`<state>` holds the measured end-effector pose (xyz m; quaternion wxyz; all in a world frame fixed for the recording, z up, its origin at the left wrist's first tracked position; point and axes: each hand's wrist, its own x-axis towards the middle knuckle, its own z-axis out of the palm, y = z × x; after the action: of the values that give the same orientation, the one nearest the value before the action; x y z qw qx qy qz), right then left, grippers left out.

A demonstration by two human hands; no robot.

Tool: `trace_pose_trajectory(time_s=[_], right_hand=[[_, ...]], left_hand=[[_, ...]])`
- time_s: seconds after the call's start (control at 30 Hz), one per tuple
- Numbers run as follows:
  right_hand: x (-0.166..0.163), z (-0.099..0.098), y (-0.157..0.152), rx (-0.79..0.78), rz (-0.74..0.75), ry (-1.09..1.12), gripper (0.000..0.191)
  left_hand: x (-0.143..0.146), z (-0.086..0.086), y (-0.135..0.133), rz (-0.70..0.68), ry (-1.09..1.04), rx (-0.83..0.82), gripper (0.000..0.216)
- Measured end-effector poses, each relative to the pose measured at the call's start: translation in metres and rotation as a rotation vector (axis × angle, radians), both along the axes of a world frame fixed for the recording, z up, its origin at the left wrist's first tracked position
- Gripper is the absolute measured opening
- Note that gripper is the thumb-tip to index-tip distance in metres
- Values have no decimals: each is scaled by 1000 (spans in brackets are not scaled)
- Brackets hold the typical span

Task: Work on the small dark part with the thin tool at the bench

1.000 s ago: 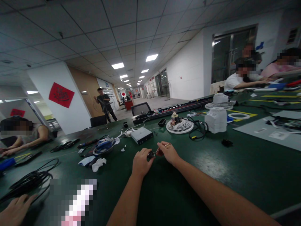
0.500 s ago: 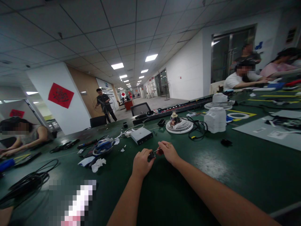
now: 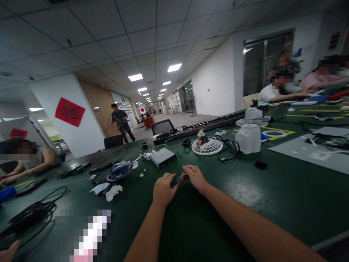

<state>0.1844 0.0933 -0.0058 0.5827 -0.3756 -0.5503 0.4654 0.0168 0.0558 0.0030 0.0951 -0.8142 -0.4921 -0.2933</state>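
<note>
At the near left corner of the green table (image 3: 245,203), only the tip of another person's hand (image 3: 7,251) shows. A second ago that hand lay flat, further in on the table, so it has pulled back. Next to it are a blurred pink and white thing (image 3: 89,236) and a heap of black cables (image 3: 32,213).

The person's own two arms reach out to the middle of the table. The left hand (image 3: 163,190) has its fingers curled shut around a small black part (image 3: 174,179), held just above the table top. The right hand (image 3: 194,176) pinches a thin metal tool (image 3: 182,175) between thumb and fingers, and the tool's tip touches the black part. Both hands have hardly moved in the last second; the tool has only tipped a little. It looks as if the same small job with the tool is still going on, not a new step.

A bit further, to the left, lie a white rag (image 3: 113,190) and a blue and white thing (image 3: 120,169). A grey box (image 3: 164,157) sits just behind the hands. Further back stand a round white fan grille (image 3: 207,146) and a white fan body (image 3: 248,139), with a small black block (image 3: 261,165) near them.

At the far edges other people sit and work. A red sign (image 3: 69,111) hangs on the wall; its marks are too small to read. No brand or label can be read anywhere.
</note>
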Motion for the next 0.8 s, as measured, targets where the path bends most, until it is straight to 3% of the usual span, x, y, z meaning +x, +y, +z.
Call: trace_pose_trajectory(time_s=[0.13, 0.3, 0.47, 0.8], right_hand=[[-1, 1, -2, -8, -53, -23, 33], [0, 4, -5, 31, -4, -39, 34], [0, 2, -4, 33, -81, -33, 33], [2, 2, -3, 54, -33, -27, 32]], left_hand=[[0, 1, -1, 0, 2, 0, 31], [1, 1, -1, -5, 7, 5, 30], [1, 1, -1, 20, 50, -17, 32], [-1, -1, 0, 36, 36, -24, 33]])
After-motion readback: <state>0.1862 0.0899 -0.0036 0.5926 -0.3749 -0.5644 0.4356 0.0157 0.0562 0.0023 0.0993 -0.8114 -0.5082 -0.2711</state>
